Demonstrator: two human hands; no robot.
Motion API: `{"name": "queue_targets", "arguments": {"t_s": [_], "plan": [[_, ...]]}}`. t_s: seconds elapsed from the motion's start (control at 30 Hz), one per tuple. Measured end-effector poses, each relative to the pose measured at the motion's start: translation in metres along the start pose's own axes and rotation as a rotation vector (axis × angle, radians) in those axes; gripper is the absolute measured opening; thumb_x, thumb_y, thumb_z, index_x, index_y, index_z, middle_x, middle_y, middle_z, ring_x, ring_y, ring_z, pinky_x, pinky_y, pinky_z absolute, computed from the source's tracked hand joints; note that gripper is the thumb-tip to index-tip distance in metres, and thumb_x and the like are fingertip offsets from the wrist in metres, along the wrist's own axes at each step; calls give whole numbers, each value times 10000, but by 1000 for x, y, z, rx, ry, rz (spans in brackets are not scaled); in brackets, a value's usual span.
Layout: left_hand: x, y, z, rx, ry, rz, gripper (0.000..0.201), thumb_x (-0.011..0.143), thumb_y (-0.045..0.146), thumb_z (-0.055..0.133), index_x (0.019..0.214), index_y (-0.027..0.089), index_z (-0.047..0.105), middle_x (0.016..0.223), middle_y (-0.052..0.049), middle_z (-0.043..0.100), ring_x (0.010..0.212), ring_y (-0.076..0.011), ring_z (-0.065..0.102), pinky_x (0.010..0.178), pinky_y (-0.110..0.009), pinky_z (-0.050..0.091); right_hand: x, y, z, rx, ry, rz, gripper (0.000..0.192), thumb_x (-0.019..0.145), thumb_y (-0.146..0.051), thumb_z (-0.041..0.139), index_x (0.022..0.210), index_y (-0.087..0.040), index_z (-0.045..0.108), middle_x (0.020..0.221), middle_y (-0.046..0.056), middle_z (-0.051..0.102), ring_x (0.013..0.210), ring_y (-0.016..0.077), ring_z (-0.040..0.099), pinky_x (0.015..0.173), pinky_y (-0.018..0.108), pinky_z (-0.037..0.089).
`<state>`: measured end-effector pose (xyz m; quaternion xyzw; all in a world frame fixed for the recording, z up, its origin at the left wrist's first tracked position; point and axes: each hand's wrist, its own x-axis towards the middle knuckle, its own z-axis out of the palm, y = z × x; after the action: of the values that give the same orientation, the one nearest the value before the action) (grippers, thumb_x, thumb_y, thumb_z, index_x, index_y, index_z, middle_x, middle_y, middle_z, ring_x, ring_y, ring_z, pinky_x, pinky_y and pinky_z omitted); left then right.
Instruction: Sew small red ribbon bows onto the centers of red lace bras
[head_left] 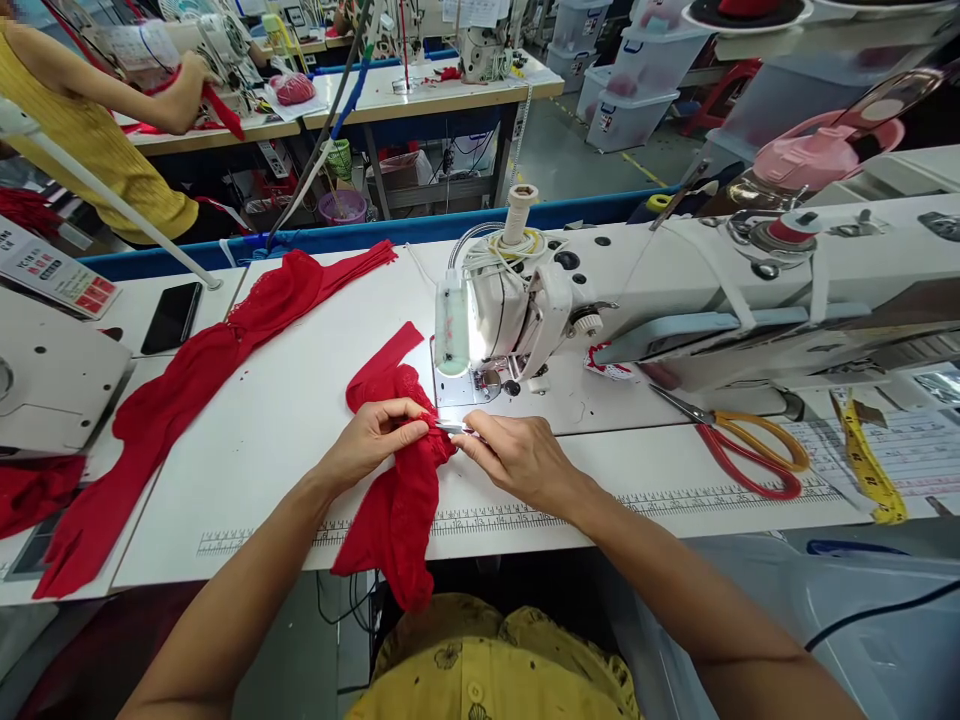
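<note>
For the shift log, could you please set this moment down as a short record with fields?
Left hand: pinches the red lace piece
Right hand: holds a small metal tool against the lace
Sewing machine: just behind the hands, lamp lit
Scissors: lying right of the hands
Red cloth pile: left on the table
Phone: far left

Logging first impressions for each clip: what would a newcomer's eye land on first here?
Most striking is the red lace piece at the near table edge, pinched by the left hand while the right hand brings a small metal tool to it. Just behind stands the white sewing machine with its lamp lit. A long heap of red fabric stretches across the left of the table, and orange-handled scissors lie at the right.
</note>
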<state>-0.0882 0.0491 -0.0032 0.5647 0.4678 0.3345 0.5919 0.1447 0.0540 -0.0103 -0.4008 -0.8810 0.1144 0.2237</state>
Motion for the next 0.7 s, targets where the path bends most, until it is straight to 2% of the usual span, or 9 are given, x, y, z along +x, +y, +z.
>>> {"name": "queue_targets", "arguments": {"t_s": [0.2,0.7], "plan": [[0,0,1,-4,-12,1,213,895,386,677,903,175,705,904,-18,675,821,-139,574,743,-238,425,0,0,1,-20,5,-3,366,1046,-428,390,813,-195,550,600,-16,567,511,114,431,525,280,176],[0,0,2,9,7,-16,232,892,401,675,908,172,712,911,-23,679,823,-143,575,743,-238,423,0,0,1,-35,14,-17,356,1051,-415,387,824,-192,549,598,-27,543,504,108,383,516,275,173]]}}
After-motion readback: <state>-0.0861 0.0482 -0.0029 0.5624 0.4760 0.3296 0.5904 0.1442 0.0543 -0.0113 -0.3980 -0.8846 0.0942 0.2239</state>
